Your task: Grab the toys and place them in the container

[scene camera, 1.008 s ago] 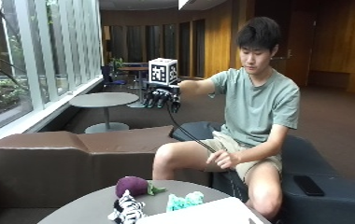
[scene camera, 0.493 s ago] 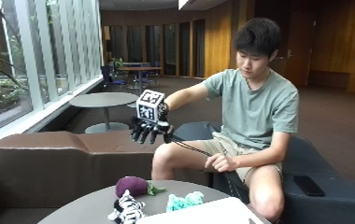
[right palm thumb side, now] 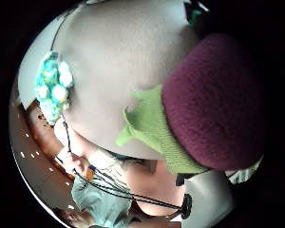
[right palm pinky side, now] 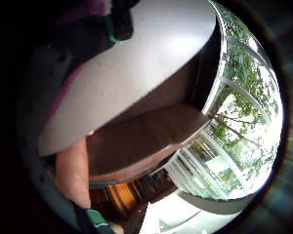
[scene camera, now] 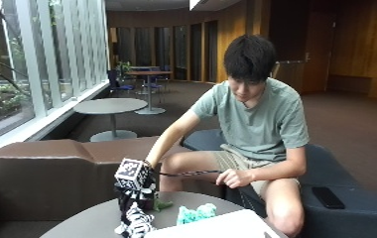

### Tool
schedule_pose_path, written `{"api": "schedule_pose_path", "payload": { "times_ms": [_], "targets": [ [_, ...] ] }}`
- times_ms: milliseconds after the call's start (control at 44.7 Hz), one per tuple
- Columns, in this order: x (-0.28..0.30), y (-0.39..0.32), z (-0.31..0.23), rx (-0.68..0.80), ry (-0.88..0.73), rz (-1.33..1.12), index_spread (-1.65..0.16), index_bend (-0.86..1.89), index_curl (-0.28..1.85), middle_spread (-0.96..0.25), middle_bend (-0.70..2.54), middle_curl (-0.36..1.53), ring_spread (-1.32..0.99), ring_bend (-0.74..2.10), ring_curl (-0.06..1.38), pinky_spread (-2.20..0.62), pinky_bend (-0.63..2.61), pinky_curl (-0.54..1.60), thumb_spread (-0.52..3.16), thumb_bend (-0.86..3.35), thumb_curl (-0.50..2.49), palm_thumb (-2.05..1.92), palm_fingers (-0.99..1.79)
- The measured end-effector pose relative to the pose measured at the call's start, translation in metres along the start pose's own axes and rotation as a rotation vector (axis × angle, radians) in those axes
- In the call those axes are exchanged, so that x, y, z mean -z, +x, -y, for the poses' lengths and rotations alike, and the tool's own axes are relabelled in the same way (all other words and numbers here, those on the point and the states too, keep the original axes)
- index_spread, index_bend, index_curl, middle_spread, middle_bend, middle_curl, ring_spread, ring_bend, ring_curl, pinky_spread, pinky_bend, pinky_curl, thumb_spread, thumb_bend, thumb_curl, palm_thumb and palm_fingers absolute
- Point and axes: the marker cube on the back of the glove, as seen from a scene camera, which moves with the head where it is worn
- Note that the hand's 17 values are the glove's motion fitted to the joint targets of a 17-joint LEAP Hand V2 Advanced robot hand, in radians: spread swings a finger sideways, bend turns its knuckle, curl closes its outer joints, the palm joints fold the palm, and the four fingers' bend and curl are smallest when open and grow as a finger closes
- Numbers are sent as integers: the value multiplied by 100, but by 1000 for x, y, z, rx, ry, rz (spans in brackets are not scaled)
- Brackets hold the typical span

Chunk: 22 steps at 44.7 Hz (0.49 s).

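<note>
Toys are all still lying on the round grey tabletop (scene camera: 96, 218), lower frame: purple plush eggplant (right palm thumb side: 213, 102) under the gloved right hand (scene camera: 134, 194), striped zebra (scene camera: 134, 223), teal plush (scene camera: 195, 214). Grip state: cannot tell. White container (scene camera: 215, 228) is receiving nothing yet.

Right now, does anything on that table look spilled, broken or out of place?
Nothing looks spilled or broken. Three toys lie loose on the table, not yet in the container: a purple toy under the gloved hand, a zebra and a teal toy. That fits a tidy-up barely begun.
</note>
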Motion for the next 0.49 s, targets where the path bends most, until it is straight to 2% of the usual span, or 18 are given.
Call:
{"api": "schedule_pose_path", "payload": {
  "times_ms": [90, 157, 179, 202, 246, 291, 336, 381, 493],
  "targets": [
    [7, -6, 13, -33, 130, 43, -30, 72, 32, -13, 19, 16, -3, 15, 14, 2, 88, 35, 120, 8, 35, 38, 13],
    [17, -12, 22, -69, 211, 62, -28, 74, 32, -15, 34, 20, -9, 28, 17, -2, 81, 30, 118, 11, 39, 47, 46],
    [19, -13, 24, -81, 225, 63, -28, 79, 34, -15, 29, 19, -9, 23, 15, -2, 80, 30, 119, 10, 39, 46, 38],
    [19, -14, 25, -95, 235, 61, -28, 75, 35, -16, 42, 24, -12, 34, 20, -5, 79, 31, 115, 12, 41, 50, 54],
    [19, -15, 24, -126, 243, 56, -28, 80, 37, -18, 48, 25, -17, 48, 22, -8, 76, 30, 108, 13, 45, 55, 77],
    [20, -16, 22, -149, 233, 59, -27, 85, 39, -19, 54, 28, -20, 57, 25, -11, 75, 30, 103, 12, 47, 56, 91],
    [29, -19, 21, -162, 204, 74, -27, 88, 41, -19, 60, 31, -24, 61, 27, -13, 75, 31, 99, 12, 50, 58, 94],
    [40, -19, 18, -176, 173, 93, -26, 91, 44, -19, 70, 35, -26, 67, 30, -16, 77, 32, 92, 12, 52, 59, 108],
    [89, -13, -9, -223, 190, 137, -24, 99, 52, -19, 83, 42, -32, 77, 37, -19, 80, 37, 80, 9, 58, 60, 106]
  ]
}}
